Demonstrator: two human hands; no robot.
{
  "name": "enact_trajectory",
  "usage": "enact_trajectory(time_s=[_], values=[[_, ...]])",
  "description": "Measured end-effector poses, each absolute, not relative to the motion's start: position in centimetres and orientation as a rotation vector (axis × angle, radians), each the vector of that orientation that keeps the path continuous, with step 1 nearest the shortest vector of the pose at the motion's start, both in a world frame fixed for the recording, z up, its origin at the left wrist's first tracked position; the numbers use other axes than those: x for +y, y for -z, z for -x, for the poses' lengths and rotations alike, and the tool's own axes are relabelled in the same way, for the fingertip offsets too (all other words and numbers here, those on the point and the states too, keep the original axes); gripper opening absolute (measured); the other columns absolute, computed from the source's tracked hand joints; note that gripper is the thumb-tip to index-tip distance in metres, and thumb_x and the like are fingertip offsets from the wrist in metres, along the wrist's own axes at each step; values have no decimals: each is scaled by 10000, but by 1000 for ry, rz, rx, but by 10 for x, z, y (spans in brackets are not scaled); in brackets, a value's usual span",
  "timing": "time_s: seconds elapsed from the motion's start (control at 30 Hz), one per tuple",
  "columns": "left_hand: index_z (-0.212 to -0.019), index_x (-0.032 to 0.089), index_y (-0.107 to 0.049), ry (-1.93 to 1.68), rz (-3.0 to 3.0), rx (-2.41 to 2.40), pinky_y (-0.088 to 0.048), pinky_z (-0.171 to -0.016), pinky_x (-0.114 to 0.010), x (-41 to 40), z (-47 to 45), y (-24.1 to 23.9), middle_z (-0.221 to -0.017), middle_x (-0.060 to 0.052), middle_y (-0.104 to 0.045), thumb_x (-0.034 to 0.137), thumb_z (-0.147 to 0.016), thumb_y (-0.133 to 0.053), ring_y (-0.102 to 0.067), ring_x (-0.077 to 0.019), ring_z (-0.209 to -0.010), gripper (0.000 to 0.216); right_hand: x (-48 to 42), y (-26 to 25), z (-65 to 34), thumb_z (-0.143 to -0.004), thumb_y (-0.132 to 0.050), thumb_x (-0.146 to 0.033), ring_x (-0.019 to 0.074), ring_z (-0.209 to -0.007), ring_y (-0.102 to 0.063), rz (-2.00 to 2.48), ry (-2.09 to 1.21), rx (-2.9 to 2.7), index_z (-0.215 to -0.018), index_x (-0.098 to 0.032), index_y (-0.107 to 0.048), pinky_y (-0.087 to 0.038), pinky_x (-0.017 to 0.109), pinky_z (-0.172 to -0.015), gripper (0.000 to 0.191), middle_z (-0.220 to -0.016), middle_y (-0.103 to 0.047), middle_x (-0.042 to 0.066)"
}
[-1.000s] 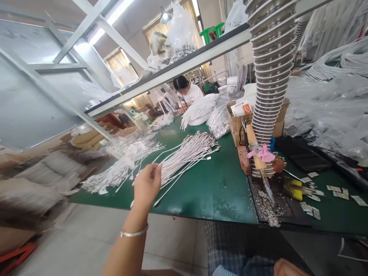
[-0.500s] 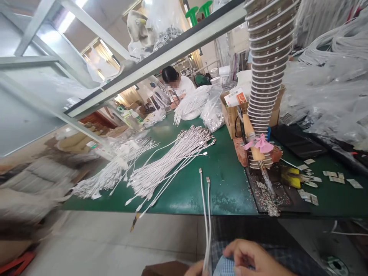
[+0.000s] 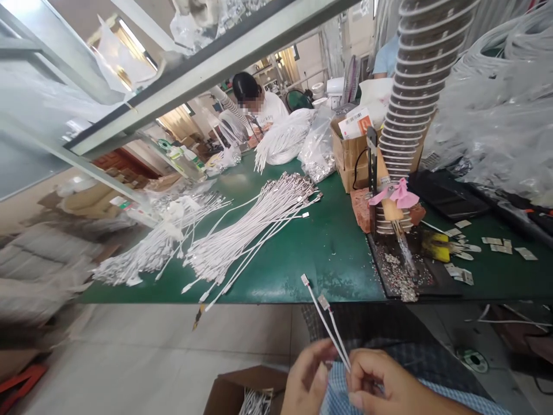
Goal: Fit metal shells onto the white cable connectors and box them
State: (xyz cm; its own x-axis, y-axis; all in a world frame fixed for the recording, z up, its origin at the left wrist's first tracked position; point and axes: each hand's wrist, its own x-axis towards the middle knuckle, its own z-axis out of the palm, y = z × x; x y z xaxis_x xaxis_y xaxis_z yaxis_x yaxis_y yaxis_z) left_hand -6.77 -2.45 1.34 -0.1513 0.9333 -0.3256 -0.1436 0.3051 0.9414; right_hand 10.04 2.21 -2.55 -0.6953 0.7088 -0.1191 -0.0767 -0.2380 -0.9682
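Note:
Low in the view, over my lap, both hands pinch two thin white cables [image 3: 328,320]. My left hand [image 3: 305,381] and my right hand [image 3: 382,387] are closed around the lower ends. The two cables stick up and to the left, with small metal connector tips at the top, near the table's front edge. On the green table [image 3: 328,253] lies a long bundle of the same white cables [image 3: 254,227], and a second heap [image 3: 159,245] lies further left.
A ribbed hose [image 3: 417,86] hangs over a dark tray of metal scraps [image 3: 400,274]. Cardboard boxes [image 3: 356,161] and bagged parts stand behind. An open box with cables [image 3: 248,395] sits on the floor. Another person [image 3: 259,106] sits at the far end of the table.
My left hand left the cable bundle on the table and came down to my lap. Both hands now hold two cables, which have tilted to the left. The view has dropped a little.

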Motion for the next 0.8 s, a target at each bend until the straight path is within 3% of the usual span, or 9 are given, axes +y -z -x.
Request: enact_trajectory(time_s=[0.07,0.2,0.3,0.4,0.5,0.6,0.67,0.73,0.8], values=[[-1014,158,-730,-1213,-708,1297,-519,-808,-343,-11,54,-8,-925,-121,-757,548,-690,-801,-686,-251,-890,512,16,24,-109,-752,-654,-349,108,-636,-462,761,-1940,-1565,-655,-180,-533,-370,228,-584,230,-691,-499,-19],[-819,175,-684,-1275,-493,1088,-448,-547,-198,6,16,3,-620,-11,-672,486,-724,-804,-583,-105,-558,346,9,22,-126,-783,-614,-304,133,-621,-516,801,-1794,-1708,-663,-205,-542,-426,235,-550,171,-712,-554,6],[-768,191,-621,-1261,-419,976,-362,-443,-166,7,-2,2,-572,36,-589,500,-708,-809,-493,-68,-452,367,10,14,-148,-778,-604,-195,149,-654,-564,881,-1712,-1784,-685,-214,-551,-466,243,-579,108,-754,-606,17],[-783,187,-593,-1172,-381,952,-271,-415,-147,7,-8,-3,-577,61,-541,484,-737,-794,-362,-19,-390,362,15,2,-171,-856,-531,-159,160,-746,-612,961,-1579,-1823,-756,-210,-555,-498,258,-644,115,-883,-660,50],[-786,178,-590,-1069,-412,963,-221,-428,-144,8,-10,-4,-503,77,-475,476,-766,-774,-288,-22,-403,351,19,-7,-187,-936,-468,-197,136,-681,-579,1038,-1319,-1791,-798,-212,-542,-479,239,-604,158,-770,-607,20],[-833,181,-616,-1007,-485,966,-269,-457,-155,7,-13,2,-484,72,-481,477,-786,-755,-350,-47,-432,330,23,-12,-188,-921,-543,-222,114,-605,-528,1101,-1029,-1818,-936,-220,-569,-435,215,-535,30,-727,-555,-11],[-904,192,-637,-999,-527,973,-314,-485,-163,6,-14,6,-501,66,-513,460,-814,-734,-407,-60,-454,299,27,-15,-184,-906,-569,-211,116,-628,-546,1124,-872,-1867,-1008,-215,-569,-443,220,-555,103,-752,-574,-6],[-953,196,-651,-996,-579,979,-351,-511,-171,6,-14,8,-512,61,-536,436,-844,-709,-447,-68,-471,270,31,-17,-180,-918,-532,-181,115,-629,-545,1131,-804,-1915,-944,-202,-580,-438,226,-571,58,-726,-577,-4],[-955,192,-664,-981,-628,993,-377,-524,-178,8,-12,8,-526,51,-558,423,-859,-694,-477,-73,-481,252,36,-17,-178,-928,-489,-152,114,-621,-531,1132,-805,-1963,-833,-194,-579,-423,231,-577,138,-687,-570,-5]])
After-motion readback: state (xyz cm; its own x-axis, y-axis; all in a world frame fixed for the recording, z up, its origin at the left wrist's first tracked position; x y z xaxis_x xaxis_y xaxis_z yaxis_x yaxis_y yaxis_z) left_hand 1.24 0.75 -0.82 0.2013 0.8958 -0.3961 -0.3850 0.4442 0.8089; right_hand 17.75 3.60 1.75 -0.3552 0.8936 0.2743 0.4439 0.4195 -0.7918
